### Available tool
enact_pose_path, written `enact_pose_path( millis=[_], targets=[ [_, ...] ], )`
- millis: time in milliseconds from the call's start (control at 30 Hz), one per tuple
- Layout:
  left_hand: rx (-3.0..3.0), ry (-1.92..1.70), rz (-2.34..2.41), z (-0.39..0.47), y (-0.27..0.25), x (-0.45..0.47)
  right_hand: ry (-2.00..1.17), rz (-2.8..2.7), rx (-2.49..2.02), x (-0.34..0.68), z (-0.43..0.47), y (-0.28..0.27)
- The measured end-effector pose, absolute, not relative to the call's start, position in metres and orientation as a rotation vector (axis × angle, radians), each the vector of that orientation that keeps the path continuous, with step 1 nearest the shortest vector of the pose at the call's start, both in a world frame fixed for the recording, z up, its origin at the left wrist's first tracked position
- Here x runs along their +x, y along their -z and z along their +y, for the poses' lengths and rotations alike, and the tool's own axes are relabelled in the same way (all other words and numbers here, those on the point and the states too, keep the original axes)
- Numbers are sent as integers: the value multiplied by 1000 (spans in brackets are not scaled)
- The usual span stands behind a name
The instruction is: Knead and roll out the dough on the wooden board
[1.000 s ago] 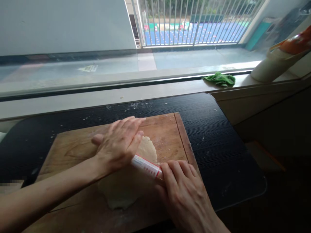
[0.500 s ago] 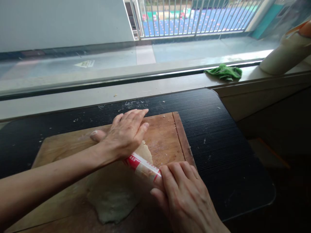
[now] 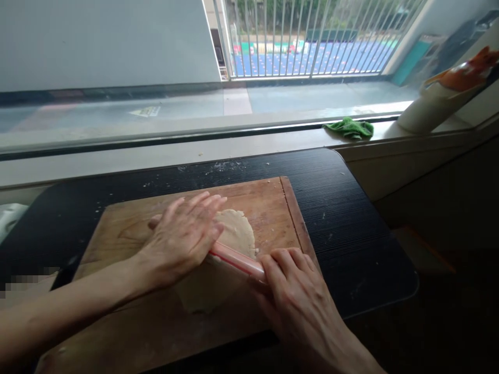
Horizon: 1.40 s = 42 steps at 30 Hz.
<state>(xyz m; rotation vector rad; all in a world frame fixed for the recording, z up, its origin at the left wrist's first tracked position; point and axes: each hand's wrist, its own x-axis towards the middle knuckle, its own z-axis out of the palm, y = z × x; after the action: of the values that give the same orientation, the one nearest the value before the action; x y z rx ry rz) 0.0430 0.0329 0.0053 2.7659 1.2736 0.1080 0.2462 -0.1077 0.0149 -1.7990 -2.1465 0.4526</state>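
Observation:
A flattened sheet of dough [image 3: 236, 226] with a ragged edge lies on a wooden cutting board [image 3: 268, 208]. Across it, slanting down to the right, runs a rolling pin [image 3: 238, 261] in a clear wrap with red print. My left hand [image 3: 186, 234], slightly blurred, rests flat over the pin's far-left part with fingers stretched out. The pin's rounded left end peeks out beyond that hand. Wrapped round the right end is my right hand [image 3: 294, 291], its thumb mostly hidden in shadow. Both hands cover parts of the pin, and part of the dough sits in shade below it.
Under the board stands a black table [image 3: 331, 208] dusted with flour and crumbs. Behind it, a windowsill [image 3: 273, 141] holds a green cloth [image 3: 353, 128] and a pale container [image 3: 423, 111] with something orange on top. A white object [image 3: 11, 215] is at the left edge.
The rolling pin has turned, its printed label now showing as a red stripe. Both hands remain on it. The view has shifted, with the board and more dough beyond the pin now visible.

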Motion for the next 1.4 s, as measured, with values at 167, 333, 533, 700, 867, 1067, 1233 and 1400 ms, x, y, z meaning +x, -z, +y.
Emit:
enact_pose_path(
  millis=[167,333,533,700,867,1067,1233,1400],
  targets=[
    [2884,-95,1085,16,-5,23,-414,-2131,-1712,245,-111,-8],
    [2838,-149,1194,43,-2,56,-417,-2091,-1722,253,-98,-4],
    [2636,-78,1361,94,3,103,-433,-2070,-1786,266,-85,-9],
    [2671,-216,1322,120,9,133,-395,-2042,-1891,269,-83,-9],
    [2643,-534,1316,108,-5,128,-302,-2060,-1920,264,-85,-9],
    [2718,-555,1145,62,-7,56,-233,-2082,-1866,262,-91,-6],
    [2864,-245,1081,52,9,39,-291,-2093,-1743,265,-87,-8],
    [2858,-173,1168,83,9,87,-373,-2070,-1823,271,-73,-5]
  ],
)
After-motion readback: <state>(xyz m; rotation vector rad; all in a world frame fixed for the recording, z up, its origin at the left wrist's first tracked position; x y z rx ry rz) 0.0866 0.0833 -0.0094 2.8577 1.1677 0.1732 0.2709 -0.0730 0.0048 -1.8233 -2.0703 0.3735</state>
